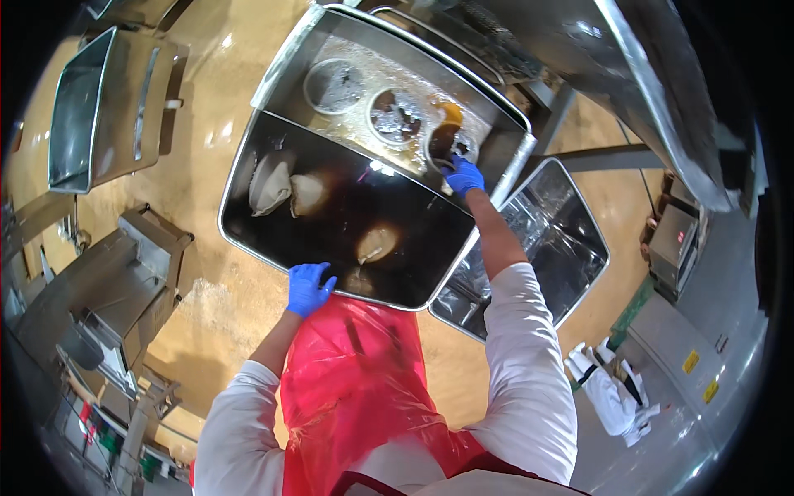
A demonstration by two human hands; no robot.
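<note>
A large steel tub (222, 217) of dark brown liquid stands before me, with several pale, soft-looking lumps (271, 188) floating in it. Across its far side sits a steel tray (289, 62) with a wet, shiny bottom. Three round white-rimmed containers stand in the tray: a left one (334, 87), a middle one (395, 116) with dark bits inside, and a right one (430, 147). My right hand (465, 177), blue-gloved, is closed on the near rim of the right container; its fingertips are partly hidden. Blue-gloved too, my left hand (309, 289) lies at the tub's near rim, fingers apart.
A second steel tub (571, 248) lined with clear plastic adjoins on the right. Another steel tub (103, 116) stands off to the left. A steel machine (662, 91) rises at the far right. Someone in white (612, 397) is at the right, beside a grey cabinet (674, 347).
</note>
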